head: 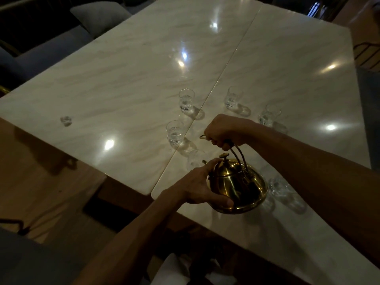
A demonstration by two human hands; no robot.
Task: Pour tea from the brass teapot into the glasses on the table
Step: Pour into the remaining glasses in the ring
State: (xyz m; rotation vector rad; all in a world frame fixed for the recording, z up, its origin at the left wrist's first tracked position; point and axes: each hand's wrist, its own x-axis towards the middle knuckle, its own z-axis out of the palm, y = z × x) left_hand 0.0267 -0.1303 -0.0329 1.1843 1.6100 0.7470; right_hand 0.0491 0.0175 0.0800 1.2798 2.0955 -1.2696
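Note:
The brass teapot (236, 186) hangs tilted to the left above the near edge of the marble table (127, 83). My right hand (224, 130) grips its arched handle from above. My left hand (197, 184) cups the pot's left side and bottom, fingers by the lid. Its spout points at a clear glass (196, 160) just beyond my left hand, partly hidden. Other clear glasses stand around: one (175, 132) left of my right hand, one (186, 99) farther back, one (233, 97), one (268, 116) behind my right wrist, and one (277, 185) right of the pot.
A small glass (66, 120) stands alone on the left part of the table. A seam (222, 73) divides the two tabletops. Dark blue chairs with a cushion (98, 15) line the far left side. A wooden floor (41, 177) lies to the left below.

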